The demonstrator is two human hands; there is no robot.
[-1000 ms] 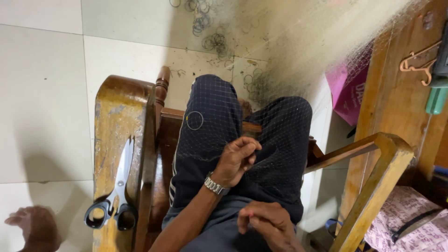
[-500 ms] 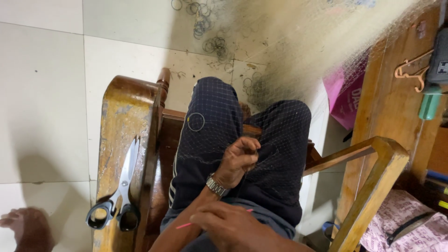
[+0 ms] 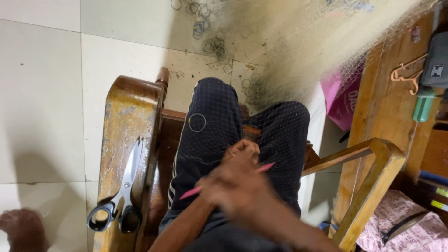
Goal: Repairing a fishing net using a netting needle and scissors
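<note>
While seated in wooden chair, working fine fishing net [image 3: 280, 126] draped over both knees and running up toward far right. Judged step: mid-stitch on the mesh, knotting or mending.

Left hand [image 3: 240, 151] curled into a fist at lap centre, fingers pinched together on a fold of net, apparently holding it taut. Right hand [image 3: 233, 191] just nearer, smeared by motion blur, closed round a pink netting needle [image 3: 266, 167]. Needle lying slantwise, one tip poking out right toward the right knee, other end showing low left of the hand. Needle tip touching or just beside the left fist; exact contact lost in blur.

Next move likely calls for threading needle tip through one mesh cell right at the pinch, with steady tension from left hand. Small openings, so careful aim needed.

Scissors [image 3: 123, 186] flat on left armrest [image 3: 126, 107], well apart from both hands. Loose metal rings [image 3: 212, 44] scattered on far floor tiles.
</note>
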